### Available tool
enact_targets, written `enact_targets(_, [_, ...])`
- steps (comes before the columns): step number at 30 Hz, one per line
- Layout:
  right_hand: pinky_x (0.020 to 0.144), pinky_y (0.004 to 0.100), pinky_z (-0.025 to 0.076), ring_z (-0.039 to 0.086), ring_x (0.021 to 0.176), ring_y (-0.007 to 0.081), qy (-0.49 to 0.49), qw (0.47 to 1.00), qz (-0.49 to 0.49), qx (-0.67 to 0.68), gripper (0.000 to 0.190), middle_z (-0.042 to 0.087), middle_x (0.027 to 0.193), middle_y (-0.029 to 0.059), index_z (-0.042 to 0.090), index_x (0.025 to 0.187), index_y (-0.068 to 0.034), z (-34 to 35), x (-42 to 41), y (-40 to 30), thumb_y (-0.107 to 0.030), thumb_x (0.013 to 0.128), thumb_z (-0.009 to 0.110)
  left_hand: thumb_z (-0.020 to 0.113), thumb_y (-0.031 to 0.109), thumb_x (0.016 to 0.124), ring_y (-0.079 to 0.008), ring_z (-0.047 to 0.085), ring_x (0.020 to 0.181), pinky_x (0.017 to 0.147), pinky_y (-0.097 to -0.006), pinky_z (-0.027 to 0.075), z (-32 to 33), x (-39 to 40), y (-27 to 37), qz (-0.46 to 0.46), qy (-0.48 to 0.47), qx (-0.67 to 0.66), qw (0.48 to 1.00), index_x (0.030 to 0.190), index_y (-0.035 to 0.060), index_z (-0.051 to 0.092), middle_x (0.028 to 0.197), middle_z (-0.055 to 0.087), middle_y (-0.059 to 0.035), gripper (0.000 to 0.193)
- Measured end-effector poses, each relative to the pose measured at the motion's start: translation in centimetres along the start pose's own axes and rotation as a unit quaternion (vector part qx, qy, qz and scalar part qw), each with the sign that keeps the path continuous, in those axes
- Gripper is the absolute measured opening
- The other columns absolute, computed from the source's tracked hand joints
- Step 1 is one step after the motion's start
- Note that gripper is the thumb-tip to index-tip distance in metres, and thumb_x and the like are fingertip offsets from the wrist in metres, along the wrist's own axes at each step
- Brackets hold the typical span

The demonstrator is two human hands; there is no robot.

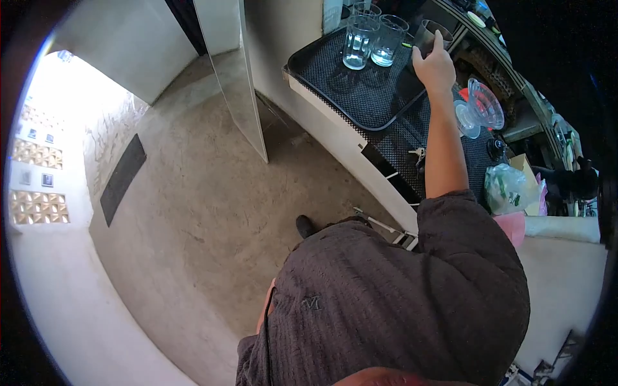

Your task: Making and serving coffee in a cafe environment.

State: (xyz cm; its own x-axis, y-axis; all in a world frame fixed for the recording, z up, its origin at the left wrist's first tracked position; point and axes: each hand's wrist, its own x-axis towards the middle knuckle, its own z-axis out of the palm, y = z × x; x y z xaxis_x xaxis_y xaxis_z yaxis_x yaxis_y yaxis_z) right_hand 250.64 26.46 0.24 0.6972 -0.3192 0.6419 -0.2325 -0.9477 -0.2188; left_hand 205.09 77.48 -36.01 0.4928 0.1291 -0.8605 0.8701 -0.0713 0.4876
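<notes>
My right hand (435,71) reaches to the far side of the counter, thumb and index finger against a clear drinking glass (428,34); its other fingers are hard to make out. Left of it, a black textured tray (338,89) carries a tall ribbed glass (356,47) and another glass (385,48), with one more glass (367,8) behind them. A clear footed glass bowl (485,102) is to the right of my forearm. Keys (418,152) lie on the dark woven counter covering, left of the forearm. My left hand is out of view; only a bit of that arm shows beside my body.
Near my elbow are a knotted plastic bag (509,188) and a small black-capped item (496,148). Cluttered shelving (524,89) runs along the right. A thin upright panel (236,87) stands left of the counter. A dark mat (123,179) lies on the concrete floor.
</notes>
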Motion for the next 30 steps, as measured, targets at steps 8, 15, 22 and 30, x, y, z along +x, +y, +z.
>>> enact_targets(8, [0.078,0.0504,0.056,0.071,0.089,0.0398,-0.022,1.0,0.017,-0.014,0.097,0.073,0.094,0.0187,0.02,0.157,-0.004,-0.5,-0.5,0.0,-0.047,0.085,0.069,0.054,0.052,0.098,-0.0324,0.064,0.113,0.099,-0.0424,0.047,-1.4,-0.8,0.8,-0.008,0.017,0.066,0.998,0.121,-0.0068,0.064,0.119,0.068,-0.0185,0.063])
enact_targets(15, [0.08,0.0521,0.056,0.07,0.094,0.044,0.005,0.994,0.065,0.093,0.098,0.071,0.104,0.0238,0.017,0.157,-0.006,-2.8,-0.9,-2.1,-0.046,0.084,0.07,0.055,0.051,0.098,-0.0326,0.065,0.11,0.098,-0.0423,0.048,-2.8,-0.5,2.0,-0.005,0.039,0.118,0.992,0.118,-0.0073,0.065,0.116,0.07,-0.0187,0.063])
enact_targets(22, [0.08,0.0526,0.057,0.07,0.096,0.043,-0.01,0.998,0.054,0.018,0.099,0.07,0.109,0.025,0.016,0.159,-0.009,-1.9,-0.9,-1.3,-0.048,0.084,0.068,0.056,0.051,0.098,-0.0327,0.067,0.108,0.096,-0.0421,0.049,-4.5,0.4,3.5,0.002,0.061,0.172,0.983,0.116,-0.0078,0.067,0.113,0.071,-0.0188,0.062])
enact_targets(30, [0.08,0.0525,0.057,0.07,0.096,0.0442,-0.076,0.997,0.031,0.009,0.099,0.07,0.108,0.026,0.014,0.158,-0.006,-2.1,-0.1,-0.8,-0.047,0.085,0.068,0.056,0.05,0.097,-0.0329,0.068,0.105,0.095,-0.042,0.05,-2.2,0.8,2.2,-0.005,0.079,0.187,0.979,0.113,-0.0084,0.068,0.11,0.073,-0.019,0.062])
